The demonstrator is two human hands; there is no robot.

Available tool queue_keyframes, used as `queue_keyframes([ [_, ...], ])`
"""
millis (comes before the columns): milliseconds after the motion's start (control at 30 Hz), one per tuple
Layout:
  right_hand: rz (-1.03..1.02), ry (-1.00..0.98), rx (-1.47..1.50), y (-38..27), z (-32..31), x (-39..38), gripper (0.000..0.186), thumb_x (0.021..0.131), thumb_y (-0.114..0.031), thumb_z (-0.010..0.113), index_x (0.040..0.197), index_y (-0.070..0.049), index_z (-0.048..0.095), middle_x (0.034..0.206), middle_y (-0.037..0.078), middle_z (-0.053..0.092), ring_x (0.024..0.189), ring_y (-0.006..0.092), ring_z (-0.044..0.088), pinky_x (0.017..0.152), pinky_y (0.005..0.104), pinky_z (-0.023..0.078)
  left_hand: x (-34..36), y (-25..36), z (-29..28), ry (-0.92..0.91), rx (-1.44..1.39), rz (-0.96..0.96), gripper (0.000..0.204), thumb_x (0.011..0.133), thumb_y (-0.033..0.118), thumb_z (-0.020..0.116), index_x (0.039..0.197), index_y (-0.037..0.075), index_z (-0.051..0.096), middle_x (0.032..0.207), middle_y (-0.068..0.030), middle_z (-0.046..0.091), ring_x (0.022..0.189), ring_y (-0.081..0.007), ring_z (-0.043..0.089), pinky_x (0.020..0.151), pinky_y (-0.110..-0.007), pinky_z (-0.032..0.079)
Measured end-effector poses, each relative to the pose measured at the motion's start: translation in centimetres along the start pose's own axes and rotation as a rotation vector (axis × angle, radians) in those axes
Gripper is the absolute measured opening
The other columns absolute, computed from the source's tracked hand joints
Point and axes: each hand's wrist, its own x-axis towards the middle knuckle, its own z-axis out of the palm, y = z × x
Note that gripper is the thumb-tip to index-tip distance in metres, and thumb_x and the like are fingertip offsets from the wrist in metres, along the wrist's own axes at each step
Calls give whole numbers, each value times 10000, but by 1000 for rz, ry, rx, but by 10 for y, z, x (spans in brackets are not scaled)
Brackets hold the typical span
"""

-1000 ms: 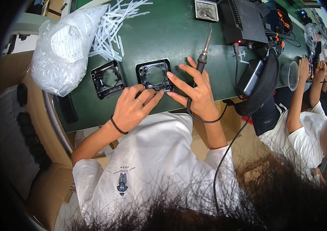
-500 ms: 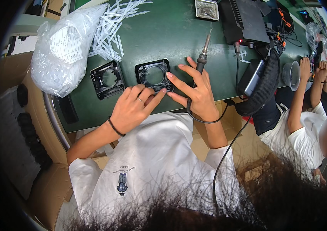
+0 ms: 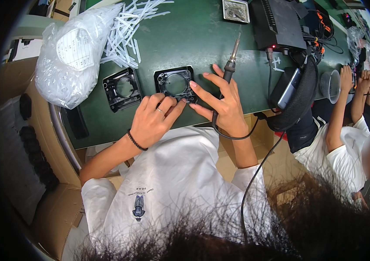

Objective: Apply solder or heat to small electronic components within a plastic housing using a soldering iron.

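A square black plastic housing [image 3: 162, 79] with a round opening lies on the green bench. Its near edge is under the bent fingertips of my left hand [image 3: 150, 122], which grip there; the contact is partly hidden. The soldering iron [image 3: 229, 66] is tucked between the fingers of my right hand [image 3: 226, 106], tip pointing away from me. That hand's index finger touches the housing's right side, and its thumb is by the near right corner. To the left rests a similar black housing [image 3: 112, 95], apart from both hands.
Left stands a clear plastic bag [image 3: 68, 65], white strips [image 3: 126, 37] spilling beside it. A metal tray [image 3: 236, 11] and black power unit [image 3: 276, 26] sit at the back. The iron's cable [image 3: 241, 138] loops below my right hand. Another person's arm [image 3: 335, 115] is right, near a clear cup [image 3: 330, 85].
My left index finger has bent and drawn back slightly along the housing's near edge. The housing has shifted a little to the right. My right hand keeps nearly the same pose with the soldering iron.
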Motion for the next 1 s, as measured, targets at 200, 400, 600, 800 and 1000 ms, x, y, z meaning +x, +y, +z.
queue_keyframes([
  [200,4,2,0,0,0,1,604,779,-292,905,1364,-248,765,1393,109,593,1381,412,559,1060,529,484,-2,-1,3,52,-27,-10,477,800,106,696,1272,92,760,1154,-20,601,1063,-236,566,814,-371,486],
  [400,11,7,11,0,0,1,602,773,-288,908,1358,-253,769,1396,106,596,1377,408,562,1058,524,488,-2,1,4,79,-88,-67,447,782,90,714,1227,87,756,1162,-23,607,1076,-253,569,840,-389,513],
  [600,24,-13,16,-1,0,1,604,768,-291,909,1355,-256,772,1396,105,597,1378,406,563,1065,521,490,4,10,5,75,-99,-197,338,806,85,715,1143,73,728,1134,-45,604,1078,-274,576,856,-397,517],
  [800,14,-13,23,0,-1,1,635,758,-286,914,1373,-254,759,1394,108,597,1386,408,557,1066,526,489,14,16,1,90,-135,-296,282,814,30,817,1071,77,713,1073,-66,617,1034,-308,581,877,-438,512],
  [1000,3,-11,67,-4,-1,9,715,730,-282,929,1414,-242,727,1458,121,577,1414,427,536,1087,544,480,17,15,-4,68,-133,-320,252,813,29,812,1041,74,713,1064,-63,622,1034,-305,583,880,-440,505],
])
